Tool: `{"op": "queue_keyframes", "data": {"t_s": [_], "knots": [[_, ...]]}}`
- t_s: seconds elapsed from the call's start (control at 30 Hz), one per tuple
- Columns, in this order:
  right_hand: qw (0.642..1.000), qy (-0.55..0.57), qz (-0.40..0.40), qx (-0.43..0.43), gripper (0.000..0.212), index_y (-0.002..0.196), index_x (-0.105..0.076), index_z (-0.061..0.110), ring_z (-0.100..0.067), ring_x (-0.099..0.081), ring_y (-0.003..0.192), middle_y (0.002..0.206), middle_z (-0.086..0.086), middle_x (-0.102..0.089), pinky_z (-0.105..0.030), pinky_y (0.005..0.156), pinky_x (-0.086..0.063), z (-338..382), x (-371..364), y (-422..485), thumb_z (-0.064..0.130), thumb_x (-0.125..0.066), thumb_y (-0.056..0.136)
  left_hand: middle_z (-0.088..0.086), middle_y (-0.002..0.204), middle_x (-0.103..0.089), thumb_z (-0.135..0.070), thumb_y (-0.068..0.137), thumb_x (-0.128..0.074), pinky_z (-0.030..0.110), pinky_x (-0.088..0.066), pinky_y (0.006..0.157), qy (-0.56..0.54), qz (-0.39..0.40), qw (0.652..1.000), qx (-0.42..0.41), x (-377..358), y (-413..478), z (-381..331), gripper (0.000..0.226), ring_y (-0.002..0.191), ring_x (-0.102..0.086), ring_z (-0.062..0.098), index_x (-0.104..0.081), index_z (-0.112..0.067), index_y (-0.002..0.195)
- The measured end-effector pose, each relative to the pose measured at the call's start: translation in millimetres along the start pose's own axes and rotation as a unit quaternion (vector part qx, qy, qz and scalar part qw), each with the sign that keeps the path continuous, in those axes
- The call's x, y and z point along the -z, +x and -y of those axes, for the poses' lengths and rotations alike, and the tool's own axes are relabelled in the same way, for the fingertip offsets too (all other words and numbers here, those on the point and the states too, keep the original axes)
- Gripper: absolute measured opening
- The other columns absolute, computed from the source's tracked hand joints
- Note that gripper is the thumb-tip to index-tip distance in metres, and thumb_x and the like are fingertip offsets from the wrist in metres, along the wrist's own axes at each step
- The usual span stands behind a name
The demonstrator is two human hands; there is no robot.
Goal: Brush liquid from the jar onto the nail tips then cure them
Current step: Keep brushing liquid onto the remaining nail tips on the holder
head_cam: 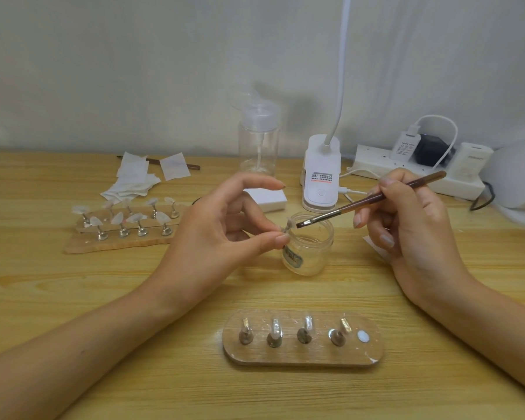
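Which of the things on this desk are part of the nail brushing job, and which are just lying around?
In use: brush, open jar, nail tip on its stand, near holder board, far rack of tips.

Lying about: pump bottle, wipes, power strip, white block.

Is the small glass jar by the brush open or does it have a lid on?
Open. The jar shows a bare round rim with no lid on it, and the brush bristles hover just over its mouth.

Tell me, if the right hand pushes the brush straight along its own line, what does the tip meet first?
Probably the nail tip pinched in the left hand: the brush in the right hand points down-left, its bristles nearly touching it above the open jar. Depth is unclear from one view.
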State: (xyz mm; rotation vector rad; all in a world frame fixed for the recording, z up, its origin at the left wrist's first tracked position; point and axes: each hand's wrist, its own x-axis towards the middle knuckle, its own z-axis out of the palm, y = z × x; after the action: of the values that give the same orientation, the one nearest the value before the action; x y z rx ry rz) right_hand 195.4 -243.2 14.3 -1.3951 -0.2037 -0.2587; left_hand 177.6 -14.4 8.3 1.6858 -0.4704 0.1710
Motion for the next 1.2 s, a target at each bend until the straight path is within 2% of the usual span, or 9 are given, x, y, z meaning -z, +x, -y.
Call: {"op": "queue_keyframes", "data": {"t_s": [0.1, 0.23, 0.37, 0.43, 0.6, 0.83, 1.0, 1.1, 1.2], "knots": [[0.999, 0.0, 0.028, 0.023, 0.028, 0.077, -0.05, 0.019, -0.01, -0.031, 0.038, 0.063, -0.006, -0.066, -0.032, 0.043, -0.016, 0.5, -1.2, -0.8, 0.019, -0.042, 0.104, 0.0, 0.075, -0.067, -0.023, 0.071, -0.082, 0.046, -0.06, 0.08, 0.005, 0.001, 1.0, -0.004, 0.4, 0.0, 0.1, 0.05, 0.083, -0.074, 0.021, -0.065, -0.03, 0.117], [1.0, -0.012, 0.003, -0.01, 0.026, 0.078, -0.049, 0.018, -0.009, -0.03, 0.036, 0.06, -0.007, -0.064, -0.02, 0.037, -0.018, -0.2, -2.4, 0.2, 0.018, -0.043, 0.103, 0.0, 0.076, -0.067, -0.021, 0.074, -0.079, 0.047, -0.057, 0.076, 0.014, -0.003, 1.0, -0.009, -0.1, 0.3, -0.2, 0.047, 0.085, -0.073, 0.019, -0.064, -0.028, 0.118], [1.0, 0.015, 0.011, 0.004, 0.026, 0.077, -0.048, 0.017, -0.009, -0.028, 0.036, 0.059, -0.005, -0.063, -0.028, 0.042, -0.015, 2.5, -1.6, -0.7, 0.018, -0.042, 0.103, -0.002, 0.077, -0.066, -0.008, 0.081, -0.079, 0.052, -0.055, 0.074, 0.034, -0.002, 0.999, -0.021, -0.4, 0.6, 0.4, 0.047, 0.087, -0.073, 0.019, -0.063, -0.028, 0.12], [1.0, 0.004, 0.027, 0.011, 0.027, 0.077, -0.049, 0.018, -0.01, -0.029, 0.037, 0.06, -0.007, -0.064, -0.024, 0.04, -0.018, 2.7, -3.9, -1.5, 0.018, -0.042, 0.103, -0.002, 0.077, -0.067, -0.005, 0.082, -0.078, 0.051, -0.054, 0.072, 0.039, -0.004, 0.999, -0.026, 0.1, 0.5, 1.3, 0.047, 0.086, -0.072, 0.018, -0.063, -0.028, 0.12], [1.0, 0.006, -0.001, -0.011, 0.026, 0.077, -0.047, 0.017, -0.008, -0.028, 0.036, 0.058, -0.007, -0.062, -0.02, 0.038, -0.019, 2.0, -2.3, -0.1, 0.016, -0.042, 0.103, -0.003, 0.077, -0.067, -0.005, 0.083, -0.078, 0.049, -0.052, 0.069, 0.04, -0.006, 0.999, -0.034, -0.4, 0.9, 2.4, 0.047, 0.086, -0.072, 0.019, -0.063, -0.027, 0.121], [1.0, 0.007, 0.025, -0.004, 0.024, 0.077, -0.049, 0.018, -0.009, -0.029, 0.037, 0.06, -0.006, -0.064, -0.018, 0.038, -0.023, 1.0, -5.6, -0.3, 0.023, -0.046, 0.1, -0.002, 0.078, -0.067, -0.003, 0.084, -0.077, 0.049, -0.051, 0.066, 0.042, -0.008, 0.998, -0.038, -0.7, 1.4, 3.0, 0.047, 0.086, -0.071, 0.017, -0.063, -0.025, 0.122], [1.0, 0.029, 0.012, -0.005, 0.023, 0.079, -0.048, 0.017, -0.008, -0.029, 0.036, 0.06, -0.005, -0.065, -0.023, 0.042, -0.019, 1.2, -3.3, 0.3, 0.024, -0.046, 0.1, -0.003, 0.078, -0.067, -0.002, 0.084, -0.077, 0.049, -0.051, 0.066, 0.043, -0.007, 0.998, -0.039, -1.6, 1.7, 2.4, 0.047, 0.086, -0.071, 0.019, -0.063, -0.024, 0.122], [0.999, 0.02, 0.033, -0.003, 0.021, 0.076, -0.049, 0.019, -0.009, -0.03, 0.037, 0.063, -0.007, -0.066, -0.021, 0.041, -0.021, 1.8, -6.7, -0.7, 0.032, -0.05, 0.093, -0.003, 0.079, -0.068, -0.002, 0.084, -0.077, 0.046, -0.052, 0.066, 0.044, -0.007, 0.998, -0.037, -1.3, 2.0, 2.3, 0.047, 0.086, -0.071, 0.017, -0.063, -0.024, 0.122], [1.0, 0.016, 0.003, -0.025, 0.024, 0.077, -0.049, 0.018, -0.009, -0.03, 0.037, 0.061, -0.007, -0.065, -0.017, 0.038, -0.024, 0.8, -5.0, 0.6, 0.025, -0.048, 0.1, -0.002, 0.08, -0.069, -0.003, 0.084, -0.077, 0.037, -0.05, 0.064, 0.054, -0.006, 0.998, -0.043, -1.2, 2.1, 2.2, 0.047, 0.086, -0.071, 0.015, -0.062, -0.025, 0.123]]}}
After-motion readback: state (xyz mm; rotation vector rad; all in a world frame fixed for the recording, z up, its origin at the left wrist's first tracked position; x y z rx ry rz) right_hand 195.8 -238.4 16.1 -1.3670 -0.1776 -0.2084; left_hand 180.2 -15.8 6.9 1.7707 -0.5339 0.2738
